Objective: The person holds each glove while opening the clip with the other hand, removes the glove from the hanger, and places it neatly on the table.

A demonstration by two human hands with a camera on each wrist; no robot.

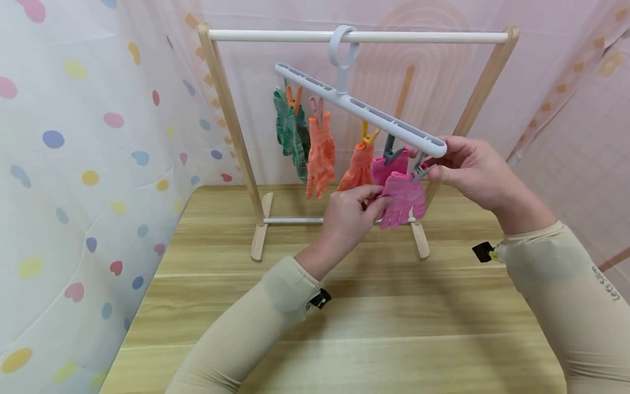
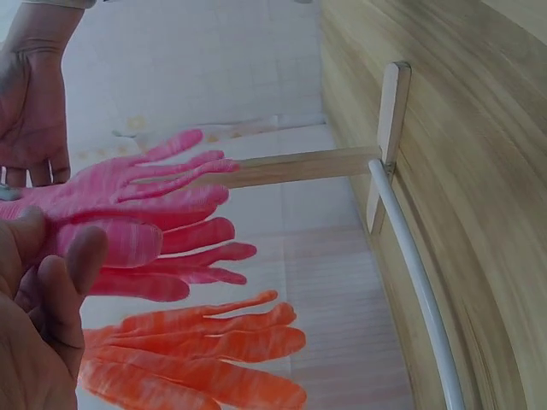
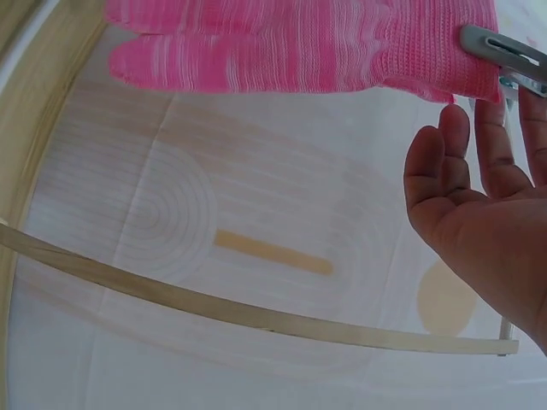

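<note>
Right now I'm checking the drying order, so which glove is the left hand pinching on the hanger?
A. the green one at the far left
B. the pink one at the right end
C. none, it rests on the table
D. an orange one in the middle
B: the left hand pinches the pink glove hanging by the right hand at the hanger's right end.

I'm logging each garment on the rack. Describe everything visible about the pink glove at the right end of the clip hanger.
The pink glove is a knitted glove in streaky bright and pale pink, fingers hanging down. It hangs at the low right end of the tilted grey clip hanger, its cuff in a grey clip. The left hand pinches its edge; the right hand holds the clip and the hanger's end. A second pink glove hangs just behind it.
</note>
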